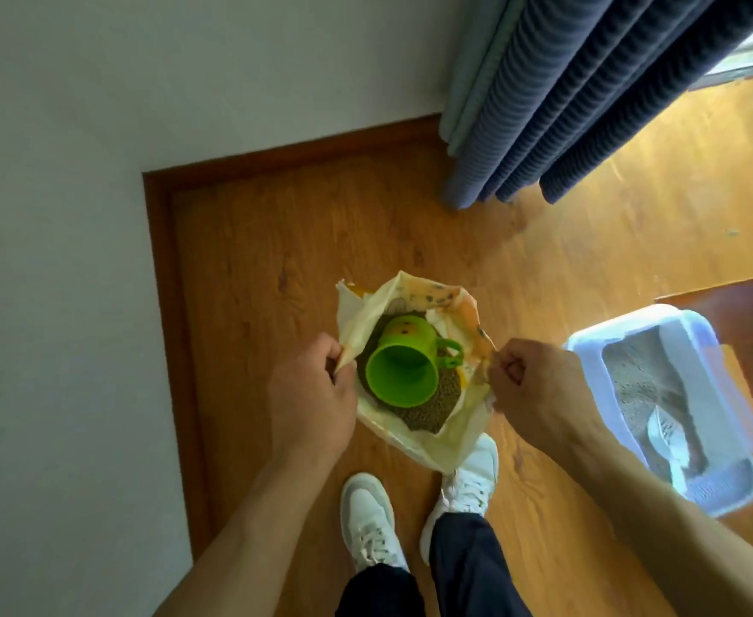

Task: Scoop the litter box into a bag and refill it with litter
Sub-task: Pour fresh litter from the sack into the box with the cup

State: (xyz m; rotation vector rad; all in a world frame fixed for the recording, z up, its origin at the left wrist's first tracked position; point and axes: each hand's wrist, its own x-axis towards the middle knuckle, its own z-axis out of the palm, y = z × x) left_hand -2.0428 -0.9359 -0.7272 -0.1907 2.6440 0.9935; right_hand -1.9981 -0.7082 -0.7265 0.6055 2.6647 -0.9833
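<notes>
While my left hand point(310, 385) and right hand point(532, 385) pinch the litter bag point(414, 431) rim at center frame, one slip could spill pellets around the green cup point(403, 371); litter box point(664, 411) sits right.

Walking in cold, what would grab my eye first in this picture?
Probably the bright green cup lying on its side on brown pellets inside the open bag at the centre. The left hand and right hand each pinch an edge of that bag, holding it open. To the right, a pale blue litter box sits on the wooden floor.
</notes>
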